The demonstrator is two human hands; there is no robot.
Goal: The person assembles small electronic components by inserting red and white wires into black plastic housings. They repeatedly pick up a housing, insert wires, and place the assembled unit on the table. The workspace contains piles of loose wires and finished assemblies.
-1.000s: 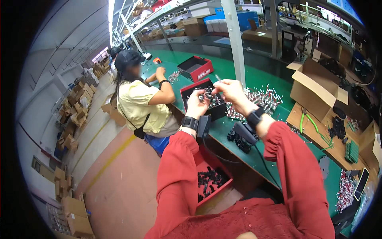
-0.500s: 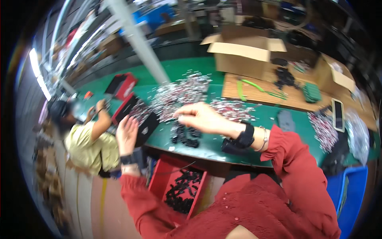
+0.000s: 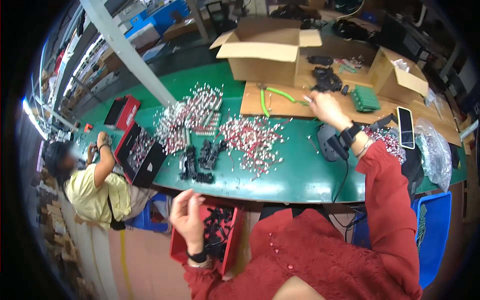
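My right hand (image 3: pixel 326 109) is over the front edge of a wooden board (image 3: pixel 252 100), its fingers pinched together. A thin pale tip and a bit of green show at the fingertips; what they belong to is mostly hidden. Left of it on the board lie green-handled pliers (image 3: pixel 265 100). Below my right wrist stands a dark grey device (image 3: pixel 327 142) with a black cable. My left hand (image 3: pixel 187 220) hangs over a red bin (image 3: pixel 234 242) of black parts (image 3: pixel 218 222). Its fingers are loosely bent and apart, with nothing visible in them.
On the green table (image 3: pixel 290 182) lie red-and-white wired pieces (image 3: pixel 252 142), a white-and-red heap (image 3: pixel 190 117) and black parts (image 3: pixel 207 155). An open carton (image 3: pixel 265 52), a green bundle (image 3: pixel 365 98) and a phone (image 3: pixel 405 127) are beyond. A co-worker (image 3: pixel 97 192) sits at left.
My right hand has moved right, from above the heaps to the wooden board, and its fingers have closed. My left hand has dropped from near the black box to above the red bin. The view has shifted.
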